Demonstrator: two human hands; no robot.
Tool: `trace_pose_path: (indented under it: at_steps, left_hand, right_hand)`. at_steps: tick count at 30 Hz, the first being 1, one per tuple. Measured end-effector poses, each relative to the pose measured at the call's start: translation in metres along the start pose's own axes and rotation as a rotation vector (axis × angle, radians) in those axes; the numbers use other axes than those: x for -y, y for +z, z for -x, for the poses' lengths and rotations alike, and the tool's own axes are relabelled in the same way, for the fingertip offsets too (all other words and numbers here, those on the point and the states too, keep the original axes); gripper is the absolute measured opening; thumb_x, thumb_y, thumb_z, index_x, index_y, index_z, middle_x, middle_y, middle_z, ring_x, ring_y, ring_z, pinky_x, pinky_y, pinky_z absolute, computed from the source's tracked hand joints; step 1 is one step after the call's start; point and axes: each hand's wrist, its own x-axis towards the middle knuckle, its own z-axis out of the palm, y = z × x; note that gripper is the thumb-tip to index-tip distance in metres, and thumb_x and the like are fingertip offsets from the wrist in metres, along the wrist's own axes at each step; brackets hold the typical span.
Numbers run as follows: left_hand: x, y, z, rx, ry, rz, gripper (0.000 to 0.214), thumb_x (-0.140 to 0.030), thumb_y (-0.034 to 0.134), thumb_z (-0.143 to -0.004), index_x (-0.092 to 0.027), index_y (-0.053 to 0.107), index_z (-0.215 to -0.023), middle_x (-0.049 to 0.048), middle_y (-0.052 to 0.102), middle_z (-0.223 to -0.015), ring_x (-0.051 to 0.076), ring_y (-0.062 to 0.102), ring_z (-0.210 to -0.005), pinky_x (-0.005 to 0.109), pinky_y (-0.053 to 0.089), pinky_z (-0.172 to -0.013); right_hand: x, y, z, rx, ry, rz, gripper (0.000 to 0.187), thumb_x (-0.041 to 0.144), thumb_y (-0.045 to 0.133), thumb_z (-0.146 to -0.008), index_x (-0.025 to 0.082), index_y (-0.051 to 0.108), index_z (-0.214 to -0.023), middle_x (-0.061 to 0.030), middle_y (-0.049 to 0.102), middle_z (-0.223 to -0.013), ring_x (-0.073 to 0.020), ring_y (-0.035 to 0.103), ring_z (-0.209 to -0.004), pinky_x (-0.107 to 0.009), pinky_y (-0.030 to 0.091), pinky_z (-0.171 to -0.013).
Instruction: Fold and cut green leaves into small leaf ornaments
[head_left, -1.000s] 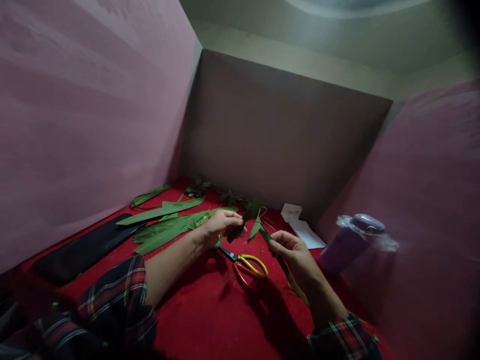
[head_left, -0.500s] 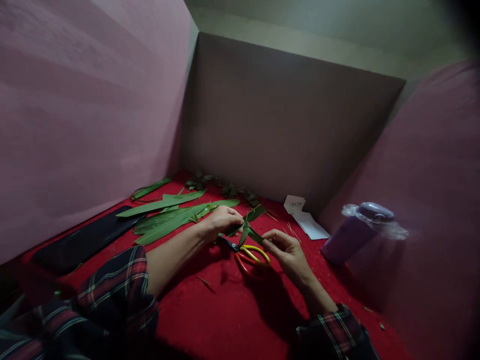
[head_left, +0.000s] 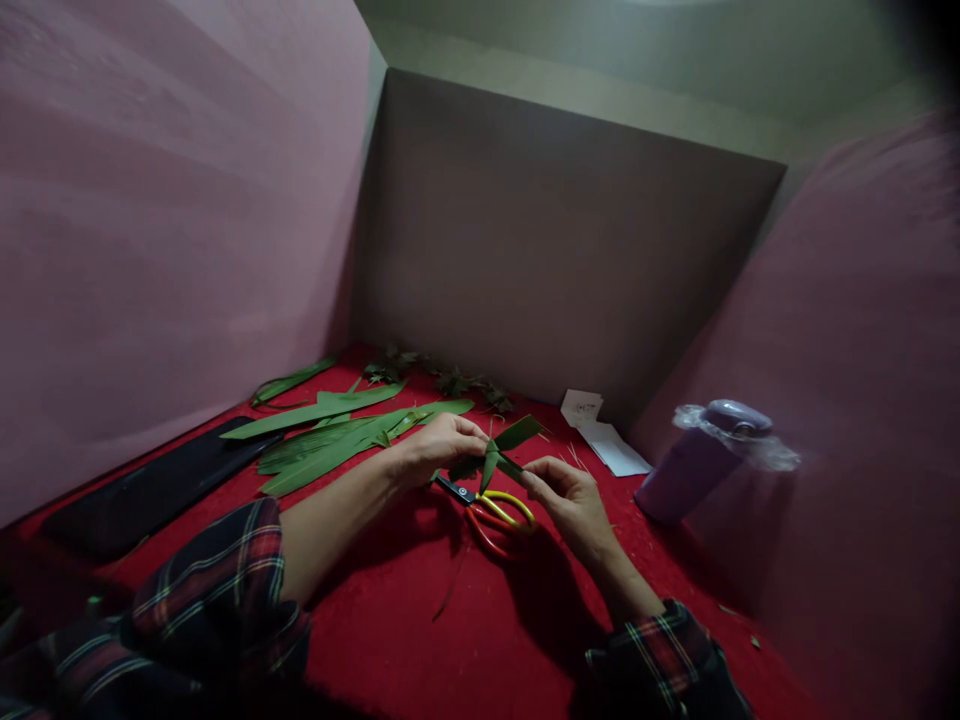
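My left hand (head_left: 435,447) and my right hand (head_left: 568,498) are both pinched on a folded green leaf strip (head_left: 501,448), held just above the red table cloth (head_left: 420,640). The strip's ends stick out upward and to the right between the two hands. Directly below it lie scissors (head_left: 491,510) with yellow and red handles, touching neither hand. Both arms wear plaid sleeves.
A pile of long green leaves (head_left: 337,430) lies left of my left hand. A black flat object (head_left: 150,485) rests at the far left. White paper slips (head_left: 604,435) and a purple bottle (head_left: 705,460) stand at the right. Pink partition walls enclose the table.
The long trailing end of the strip near my right wrist is gone from view. The strip now sits folded compactly between my two hands, which have drawn closer together.
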Motion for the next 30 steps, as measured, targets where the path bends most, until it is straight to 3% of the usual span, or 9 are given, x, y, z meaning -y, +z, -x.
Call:
trace_pose_path:
  at_steps: [6, 15, 30]
  left_hand:
    - [-0.0040, 0.0000, 0.0024, 0.025, -0.015, -0.004, 0.018, -0.026, 0.066, -0.060, -0.010, 0.063, -0.068, 0.0027, 0.062, -0.056, 0.008, 0.051, -0.046, 0.020, 0.036, -0.047]
    - [-0.0020, -0.0032, 0.0013, 0.063, 0.023, -0.022, 0.031, -0.036, 0.071, -0.059, -0.009, 0.067, -0.071, 0.0027, 0.061, -0.056, 0.007, 0.048, -0.045, 0.021, 0.034, -0.047]
    - [-0.0081, 0.0049, 0.0039, 0.015, 0.023, -0.089, 0.022, -0.029, 0.069, -0.059, -0.008, 0.066, -0.063, 0.0024, 0.060, -0.052, 0.006, 0.044, -0.042, 0.020, 0.032, -0.045]
  right_hand:
    - [-0.0038, -0.0027, -0.0004, -0.077, -0.024, 0.083, 0.021, 0.035, 0.058, -0.077, 0.017, 0.059, -0.068, 0.0024, 0.051, -0.056, -0.0122, 0.046, -0.054, -0.023, 0.037, -0.052]
    - [-0.0026, -0.0054, 0.0013, -0.119, -0.065, 0.230, 0.019, 0.033, 0.054, -0.080, 0.017, 0.060, -0.070, 0.0002, 0.056, -0.061, -0.0129, 0.048, -0.057, -0.023, 0.038, -0.053]
    - [-0.0045, -0.0053, 0.0048, -0.156, -0.194, 0.552, 0.013, 0.024, 0.050, -0.081, 0.020, 0.061, -0.075, -0.0023, 0.063, -0.070, -0.0157, 0.055, -0.063, -0.025, 0.039, -0.058]
